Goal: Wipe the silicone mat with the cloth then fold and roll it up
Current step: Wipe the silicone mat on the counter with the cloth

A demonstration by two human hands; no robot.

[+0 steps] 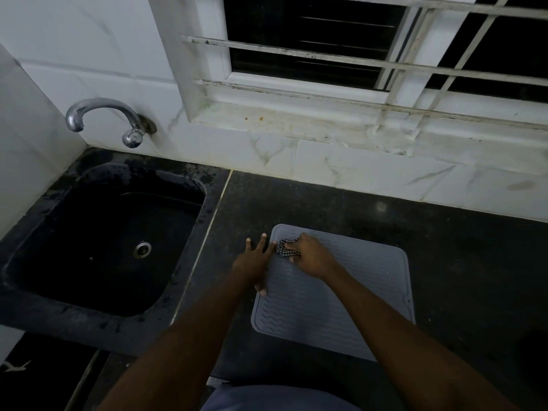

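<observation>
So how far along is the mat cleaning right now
Nothing looks finished yet. The wiping is in hand: the right hand presses the bunched checked cloth on the far left corner of the grey silicone mat, while the left hand is spread flat at its left edge, on the black counter. The mat lies fully flat, so folding and rolling are left.

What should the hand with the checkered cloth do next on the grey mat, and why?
Probably sweep the cloth toward the person along the mat. The right hand grips it bunched at the mat's far left corner, so most of the ridged surface looks unwiped, and the left hand lies spread on the left edge, holding the mat flat.
</observation>
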